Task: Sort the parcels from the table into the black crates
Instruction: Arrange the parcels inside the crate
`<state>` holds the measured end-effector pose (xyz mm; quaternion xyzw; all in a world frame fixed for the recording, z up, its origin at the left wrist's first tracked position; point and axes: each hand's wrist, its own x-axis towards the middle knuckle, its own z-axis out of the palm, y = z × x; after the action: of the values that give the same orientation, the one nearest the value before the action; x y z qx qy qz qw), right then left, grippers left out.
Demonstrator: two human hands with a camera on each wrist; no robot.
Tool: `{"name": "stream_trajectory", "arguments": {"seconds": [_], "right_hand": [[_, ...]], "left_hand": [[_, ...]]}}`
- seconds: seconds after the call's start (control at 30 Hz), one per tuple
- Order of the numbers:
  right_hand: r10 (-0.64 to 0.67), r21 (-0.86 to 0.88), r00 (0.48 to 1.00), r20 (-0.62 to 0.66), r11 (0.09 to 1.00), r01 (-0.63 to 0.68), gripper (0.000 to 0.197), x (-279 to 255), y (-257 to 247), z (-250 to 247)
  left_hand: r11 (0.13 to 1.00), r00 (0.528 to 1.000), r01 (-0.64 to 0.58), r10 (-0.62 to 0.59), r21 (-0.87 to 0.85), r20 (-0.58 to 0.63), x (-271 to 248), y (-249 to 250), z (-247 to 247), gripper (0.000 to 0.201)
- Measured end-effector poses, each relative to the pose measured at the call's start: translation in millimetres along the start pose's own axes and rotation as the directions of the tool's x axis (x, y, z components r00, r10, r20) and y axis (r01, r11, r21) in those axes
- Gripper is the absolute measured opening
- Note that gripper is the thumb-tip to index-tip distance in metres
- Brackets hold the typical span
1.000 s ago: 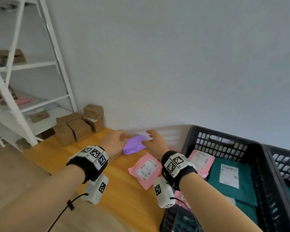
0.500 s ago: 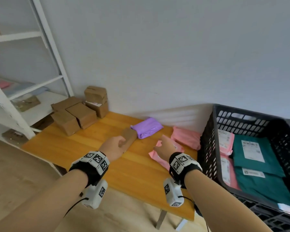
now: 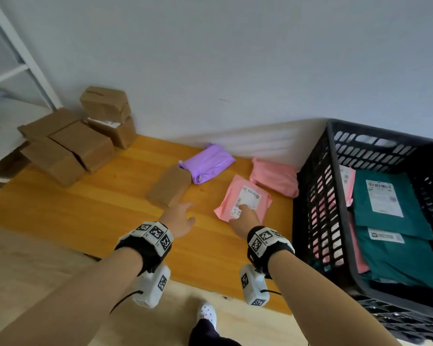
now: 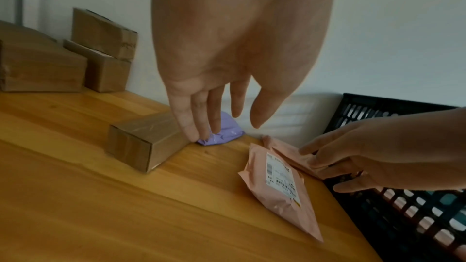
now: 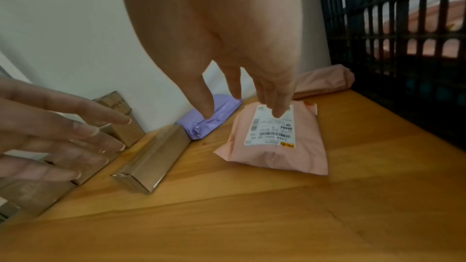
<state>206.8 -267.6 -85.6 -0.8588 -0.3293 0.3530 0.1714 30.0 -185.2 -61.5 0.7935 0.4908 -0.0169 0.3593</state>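
While nothing is yet lifted, her left hand (image 3: 179,218) hovers with fingers spread near the small brown box (image 3: 169,186); her right hand (image 3: 245,217) reaches, fingers loose, over the labelled pink parcel (image 3: 244,198) on the table (image 3: 85,213). Next she must pinch it and carry it right into the black crate (image 3: 335,136).

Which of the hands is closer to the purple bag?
The left hand. It hovers by the small brown box that touches the purple bag. The right hand is over the labelled pink parcel, farther away.
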Motion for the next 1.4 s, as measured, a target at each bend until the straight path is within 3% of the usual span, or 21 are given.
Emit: {"name": "stream_trajectory", "arguments": {"seconds": [0.3,0.5,0.7,0.8,0.9,1.07,1.2,1.4], "right_hand": [[0.243,0.11,0.969,0.037,0.963,-0.245,0.08,55,28,4],[0.307,0.18,0.951,0.03,0.934,-0.307,0.085,78,49,5],[0.285,0.241,0.958,0.027,0.928,-0.283,0.051,94,66,15],[0.281,0.254,0.96,0.013,0.927,-0.275,0.043,95,65,17],[0.246,0.181,0.969,-0.018,0.954,-0.239,0.053,99,63,19],[0.229,0.188,0.973,-0.02,0.957,-0.221,0.049,100,57,17],[0.207,0.22,0.978,-0.029,0.956,-0.196,0.044,91,47,16],[0.192,0.355,0.981,-0.02,0.919,-0.172,0.049,75,25,18]], "left_hand": [[1.0,0.98,0.03,-0.028,-0.004,0.197,66,21,35,0.054],[0.997,0.97,0.052,-0.036,-0.06,0.242,96,36,62,0.049],[0.99,0.949,0.123,-0.095,-0.074,0.301,115,36,82,0.043],[0.984,0.948,0.16,-0.131,-0.079,0.289,123,34,87,0.04],[0.965,0.93,0.235,-0.188,-0.118,0.315,130,31,92,0.045],[0.899,0.926,0.323,-0.236,-0.296,0.294,137,29,96,0.044],[0.862,0.943,0.311,-0.227,-0.4,0.243,134,28,90,0.045],[0.871,0.982,0.183,-0.135,-0.456,0.135,124,20,65,0.038]]}}
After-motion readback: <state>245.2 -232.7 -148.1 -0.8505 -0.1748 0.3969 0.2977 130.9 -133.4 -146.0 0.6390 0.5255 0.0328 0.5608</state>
